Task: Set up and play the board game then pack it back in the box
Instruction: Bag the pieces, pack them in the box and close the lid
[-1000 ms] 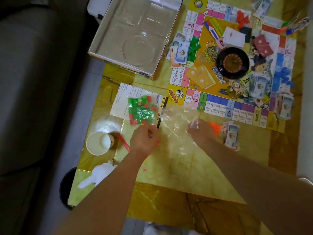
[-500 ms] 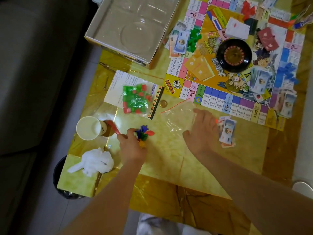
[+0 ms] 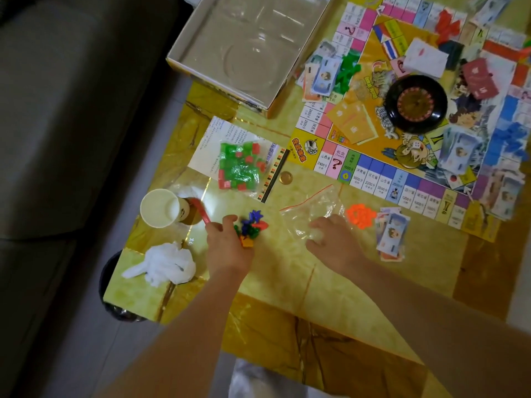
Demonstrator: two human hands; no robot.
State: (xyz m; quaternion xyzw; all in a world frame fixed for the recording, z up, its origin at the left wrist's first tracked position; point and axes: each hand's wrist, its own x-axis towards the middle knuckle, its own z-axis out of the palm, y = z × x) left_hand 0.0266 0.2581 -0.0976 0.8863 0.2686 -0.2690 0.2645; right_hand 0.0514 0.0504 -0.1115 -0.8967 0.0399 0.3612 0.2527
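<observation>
a: surface?
b: low table (image 3: pixel 287 268), yellow marble-look top. grey sofa (image 3: pixel 57 110) runs along its l side. dark bin (image 3: pixel 109 285) shows under the near-l corner.
a: main task items, location?
b: game board (image 3: pixel 373 173) lies open on the far-r part of the table. black roulette wheel (image 3: pixel 416 103) sits near board ctr, w/ cards and play money scattered round it. open box (image 3: pixel 218 90) stands just l of the board, clear insert inside.
a: items on the near side?
b: instruction sheet (image 3: pixel 218 142) lies near the board's l corner, w/ a bag of green and red houses (image 3: pixel 240 166) on top. coin (image 3: pixel 286 177) is just r of the sheet. orange pcs (image 3: pixel 360 215) and a banknote stack (image 3: pixel 392 234) lie side by side below the board's near edge. paper cup (image 3: pixel 161 208) stands upright at table l, crumpled tissue (image 3: pixel 163 265) nearer the camera.
a: l hand status?
b: left hand (image 3: pixel 228 248) has its fingers curled round a cluster of coloured tokens (image 3: pixel 251 225): blue, green, red, orange. the cluster sticks out past the fingertips, low over the table. a red strip-shaped item (image 3: pixel 201 214) lies btw the cup and this hand; type can't be told.
a: r hand status?
b: right hand (image 3: pixel 330 239) has bent fingers on the near end of a clear zip bag (image 3: pixel 313 208), film bunched under them. the rest of the bag lies flat, red seal line toward the board. bag contents can't be told.
</observation>
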